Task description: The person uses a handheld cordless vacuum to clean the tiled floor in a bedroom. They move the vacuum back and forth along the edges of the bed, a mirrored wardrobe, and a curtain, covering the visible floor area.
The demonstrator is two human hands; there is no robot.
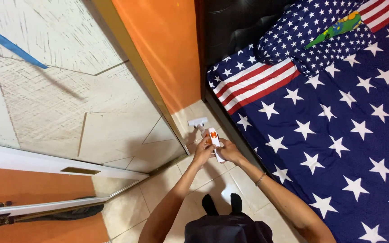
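Here both hands [217, 150] grip the vacuum [213, 140] between wall [167, 54] and bed [338, 135].

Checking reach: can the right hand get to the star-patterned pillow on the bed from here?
Probably not as it stands: the right hand is on the white stick vacuum with the left hand, and the pillow lies far up the bed.

No packages, labels, signs or screens are visible here.
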